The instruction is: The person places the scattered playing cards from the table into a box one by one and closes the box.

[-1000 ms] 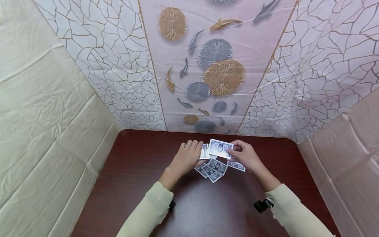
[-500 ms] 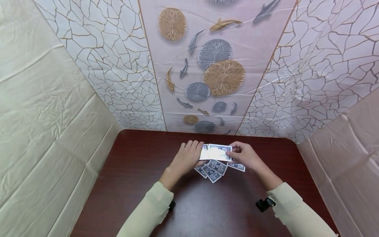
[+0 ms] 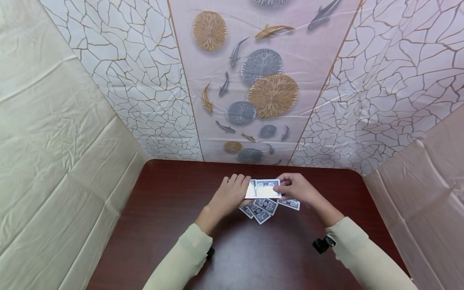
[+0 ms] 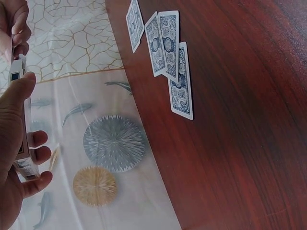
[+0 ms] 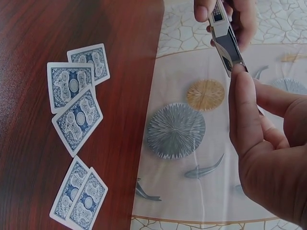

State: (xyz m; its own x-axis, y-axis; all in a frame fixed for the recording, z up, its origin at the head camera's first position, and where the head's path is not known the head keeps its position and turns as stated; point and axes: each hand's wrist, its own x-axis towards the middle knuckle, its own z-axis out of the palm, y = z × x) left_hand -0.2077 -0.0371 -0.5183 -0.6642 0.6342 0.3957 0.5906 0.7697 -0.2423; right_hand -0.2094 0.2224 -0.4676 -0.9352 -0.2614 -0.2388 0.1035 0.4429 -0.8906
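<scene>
My left hand point(image 3: 226, 196) grips a playing-card box point(image 5: 225, 36), raised off the table, with its open end facing right. Between thumb and fingers, my right hand point(image 3: 295, 188) pinches a playing card point(image 3: 267, 188) by its right end, blue-patterned back up. The card's left end meets the mouth of the box; how far it reaches inside cannot be told. Glare whitens part of the card in the head view. Below the hands, several blue-backed playing cards point(image 5: 76, 120) lie face down on the table, some overlapping.
The dark red-brown table point(image 3: 250, 257) runs up to a patterned cloth wall point(image 3: 268, 96) at the back. Pale cloth walls point(image 3: 65, 161) stand on both sides. A small black device point(image 3: 322, 244) sits at each sleeve's cuff.
My right hand has lowered the card from a tilted position above the box and brought it left, level with the box's mouth. The left hand has stayed almost in place.
</scene>
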